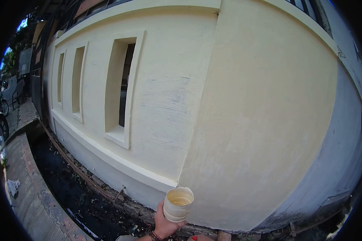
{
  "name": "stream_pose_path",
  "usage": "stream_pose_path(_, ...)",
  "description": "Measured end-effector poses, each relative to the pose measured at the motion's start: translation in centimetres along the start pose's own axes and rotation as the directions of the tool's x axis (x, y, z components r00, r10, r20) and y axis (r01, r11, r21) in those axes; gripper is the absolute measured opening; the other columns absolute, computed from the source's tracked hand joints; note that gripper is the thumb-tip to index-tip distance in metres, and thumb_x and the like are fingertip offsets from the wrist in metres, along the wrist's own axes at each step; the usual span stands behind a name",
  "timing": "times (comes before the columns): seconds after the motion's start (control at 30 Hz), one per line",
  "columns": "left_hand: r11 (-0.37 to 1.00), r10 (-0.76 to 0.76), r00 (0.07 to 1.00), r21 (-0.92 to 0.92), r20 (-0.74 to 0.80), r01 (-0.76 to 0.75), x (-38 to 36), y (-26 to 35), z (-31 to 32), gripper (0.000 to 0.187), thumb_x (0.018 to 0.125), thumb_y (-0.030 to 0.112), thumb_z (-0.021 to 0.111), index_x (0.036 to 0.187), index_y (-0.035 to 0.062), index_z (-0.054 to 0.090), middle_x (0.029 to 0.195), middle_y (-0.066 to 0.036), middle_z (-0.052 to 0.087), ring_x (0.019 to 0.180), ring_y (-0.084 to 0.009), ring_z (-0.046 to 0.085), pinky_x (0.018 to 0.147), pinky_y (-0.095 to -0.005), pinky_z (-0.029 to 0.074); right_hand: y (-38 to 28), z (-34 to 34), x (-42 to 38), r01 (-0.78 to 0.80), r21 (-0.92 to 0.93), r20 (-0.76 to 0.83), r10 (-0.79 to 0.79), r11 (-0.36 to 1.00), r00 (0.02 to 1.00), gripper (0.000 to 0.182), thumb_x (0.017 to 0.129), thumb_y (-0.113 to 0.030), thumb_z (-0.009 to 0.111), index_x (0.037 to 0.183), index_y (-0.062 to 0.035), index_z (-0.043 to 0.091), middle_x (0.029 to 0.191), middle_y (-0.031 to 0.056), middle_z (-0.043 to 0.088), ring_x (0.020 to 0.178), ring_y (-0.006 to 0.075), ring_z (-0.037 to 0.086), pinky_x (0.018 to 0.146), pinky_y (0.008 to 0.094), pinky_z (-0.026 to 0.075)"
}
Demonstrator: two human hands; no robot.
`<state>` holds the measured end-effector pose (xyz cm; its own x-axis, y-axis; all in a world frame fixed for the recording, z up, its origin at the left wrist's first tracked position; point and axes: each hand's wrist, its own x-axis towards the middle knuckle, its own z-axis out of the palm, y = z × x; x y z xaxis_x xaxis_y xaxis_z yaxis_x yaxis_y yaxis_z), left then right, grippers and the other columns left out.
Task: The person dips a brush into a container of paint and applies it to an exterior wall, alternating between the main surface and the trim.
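the person's left hand (167,225) is wrapped round a cream-stained cup (177,213), thumb on 1 side and fingers curled about the lower part. the cup is upright or nearly so, its mouth open, in front of the foot of the wall (249,120); yellowish stains line its inside. what seems to be the right hand (204,238) shows only as a sliver at the bottom edge, beside a small red bit (194,237), so its grip cannot be told.

as for how far things have come, cream colour covers most of the wall, around 3 narrow openings and across the broad panel (265,112). bluish streaks (169,96) show bare between the nearest opening and the panel, and the far-right strip (330,160) is greyish white. whether either is finished cannot be told.
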<state>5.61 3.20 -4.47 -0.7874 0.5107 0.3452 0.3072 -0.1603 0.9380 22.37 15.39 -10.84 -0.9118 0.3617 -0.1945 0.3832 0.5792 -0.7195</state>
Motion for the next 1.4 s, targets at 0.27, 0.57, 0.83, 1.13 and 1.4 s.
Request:
stream_pose_path(0.27,0.978,0.002,0.998,-0.210,-0.055,-0.013,-0.3,1.9,-1.1,0.092,0.055,0.012,0.092,0.132,0.0026,0.042,0.113,-0.013,0.065,0.101,-0.0217,0.065,0.087,-0.0356,0.054,0.9,2.2,1.6,-0.004,-0.111,0.005,0.005,0.994,1.000,0.029,0.077,-0.026,0.063,0.095,-0.0037,0.071,0.091,0.0218,0.069,0.087,0.0351,0.067,0.076,0.0427,0.052)
stream_pose_path(0.57,0.986,0.105,0.993,-0.121,-0.062,-0.112,-0.3,0.6,-1.4,0.095,0.053,0.009,0.092,0.133,0.0032,0.041,0.116,-0.012,0.063,0.105,-0.0224,0.063,0.088,-0.0355,0.053,-5.3,0.0,-1.8,0.037,-0.055,0.035,-0.035,0.998,0.999,0.024,0.080,-0.024,0.061,0.088,-0.0030,0.069,0.084,0.0210,0.068,0.081,0.0349,0.066,0.073,0.0429,0.052)
stream_pose_path(0.83,0.978,0.004,1.000,-0.209,0.002,-0.004,-0.9,-0.2,-0.6,0.092,0.057,0.006,0.090,0.135,0.0049,0.040,0.119,-0.013,0.061,0.106,-0.0239,0.063,0.088,-0.0365,0.054,-4.6,0.3,-3.0,0.077,-0.038,-0.027,-0.078,0.996,0.997,0.022,0.082,-0.022,0.061,0.085,-0.0023,0.068,0.082,0.0216,0.068,0.081,0.0356,0.066,0.073,0.0442,0.051)
stream_pose_path(1.13,0.944,0.048,0.998,-0.327,0.051,-0.029,-1.0,3.5,0.7,0.087,0.067,-0.006,0.082,0.139,0.0058,0.036,0.126,-0.013,0.057,0.108,-0.0245,0.062,0.087,-0.0398,0.057,-8.1,-3.3,-4.4,-0.238,0.163,-0.004,0.242,0.958,0.970,0.024,0.087,-0.024,0.065,0.102,-0.0041,0.067,0.095,0.0217,0.067,0.090,0.0334,0.064,0.077,0.0459,0.050)
stream_pose_path(1.4,0.873,-0.117,0.968,-0.441,0.221,0.206,3.6,17.7,2.0,0.087,0.060,-0.004,0.085,0.135,0.0048,0.041,0.123,-0.011,0.058,0.104,-0.0229,0.062,0.084,-0.0371,0.056,-5.4,-2.6,-5.0,-0.472,0.682,0.028,0.624,0.559,0.781,0.081,0.088,-0.023,0.072,0.150,0.0017,0.025,0.133,0.0238,0.052,0.112,0.0325,0.056,0.089,0.0465,0.050)
